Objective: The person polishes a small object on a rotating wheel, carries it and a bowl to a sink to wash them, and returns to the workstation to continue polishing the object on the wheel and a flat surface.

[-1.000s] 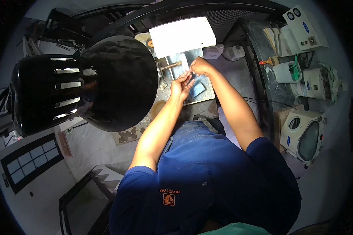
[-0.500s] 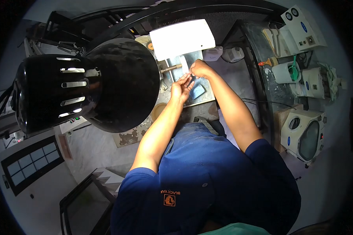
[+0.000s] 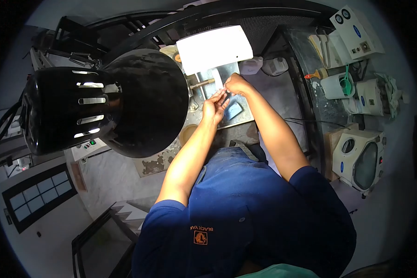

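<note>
A black lampshade [image 3: 146, 102], the largest object, stood left of the grip, and a white hood [image 3: 215, 50] lay beyond it. The shallow tray [image 3: 243, 119] beneath the hands contained a blue block [image 3: 233, 110], on the near side of the grip. Two plastic jugs [image 3: 251, 66] stood beyond and to the right; their contents could not be told. Farther right, a white tub [image 3: 330, 91] held a green scoop or strainer [image 3: 346, 85]. Near and left of the grip, a tan bowl [image 3: 185, 134] was partly covered by the forearm, its contents indistinct. The left hand [image 3: 214, 107] had its fingers extended, meeting the bent fingers of the right hand [image 3: 236, 85] at the tips; how far the grip was open, and what it held, could not be told. Just beyond the fingertips was the wheel [image 3: 217, 78], white, narrow and seen nearly edge-on, at the end of a brownish metal spindle [image 3: 202, 84]; contact with the fingers was unclear.
</note>
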The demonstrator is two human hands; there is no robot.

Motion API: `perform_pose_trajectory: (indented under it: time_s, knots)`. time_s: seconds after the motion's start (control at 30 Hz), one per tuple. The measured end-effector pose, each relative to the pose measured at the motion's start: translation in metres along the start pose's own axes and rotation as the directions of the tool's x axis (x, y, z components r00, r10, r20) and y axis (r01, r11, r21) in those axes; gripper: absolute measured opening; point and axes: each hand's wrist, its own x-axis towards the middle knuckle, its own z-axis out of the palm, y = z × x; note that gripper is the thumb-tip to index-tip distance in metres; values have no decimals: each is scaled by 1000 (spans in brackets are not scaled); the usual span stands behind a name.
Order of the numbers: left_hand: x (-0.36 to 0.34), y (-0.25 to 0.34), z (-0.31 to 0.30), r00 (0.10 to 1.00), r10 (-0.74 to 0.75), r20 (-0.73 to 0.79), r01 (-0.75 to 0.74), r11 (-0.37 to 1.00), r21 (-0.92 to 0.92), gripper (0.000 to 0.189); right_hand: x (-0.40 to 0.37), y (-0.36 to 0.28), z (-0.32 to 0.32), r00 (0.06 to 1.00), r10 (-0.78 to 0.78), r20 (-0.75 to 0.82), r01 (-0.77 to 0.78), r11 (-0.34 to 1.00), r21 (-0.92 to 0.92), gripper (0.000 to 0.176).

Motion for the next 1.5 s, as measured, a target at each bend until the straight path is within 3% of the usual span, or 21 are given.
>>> perform_pose_trajectory:
  time_s: [0.13,0.27,0.4,0.53,0.6,0.67,0.7,0.73,0.77,0.8,0.9,0.97,1.2,1.5]
  knots:
    - [0,1,2,999,-10,34,9,1000,8,31,3,6,-1,998,19,-64,-14,997,80,15]
    - [0,2,-2,1000,-1,-15,1,1000,5,30,5,4,3,999,11,-37,-12,999,-36,16]
    - [3,1,-1,1000,0,1,0,999,33,31,-1,3,2,997,7,-74,-2,998,69,17]
    - [-7,10,1,999,-26,-33,26,1000,10,28,-11,0,12,995,9,-102,-7,1000,18,18]
    - [-26,19,4,1000,-19,-24,20,999,46,27,-32,1,15,997,0,-83,8,994,107,17]
    - [-45,25,10,998,59,33,-63,983,171,27,-57,1,17,972,-205,-117,221,963,153,16]
    - [-55,27,14,989,120,89,-137,968,212,23,-76,-3,21,975,-196,-110,211,965,156,16]
    - [-66,31,22,990,117,81,-132,969,211,23,-96,-12,22,907,-370,-200,402,902,159,15]
    - [-77,36,34,972,200,126,-228,934,275,21,-113,-23,21,797,-529,-291,582,801,139,14]
    - [-89,41,46,945,275,178,-320,887,334,20,-130,-34,20,799,-527,-291,580,802,140,14]
    - [-122,53,80,916,320,243,-389,859,334,20,-172,-60,11,744,-570,-350,621,783,45,14]
    - [-140,59,96,885,349,308,-447,822,353,21,-190,-71,7,626,-677,-388,706,703,-88,14]
    - [-171,62,101,857,418,301,-503,803,319,15,-224,-90,10,546,-741,-392,727,651,-218,12]
    - [-189,60,97,839,466,281,-534,805,259,11,-237,-103,20,648,-675,-354,676,723,-140,10]
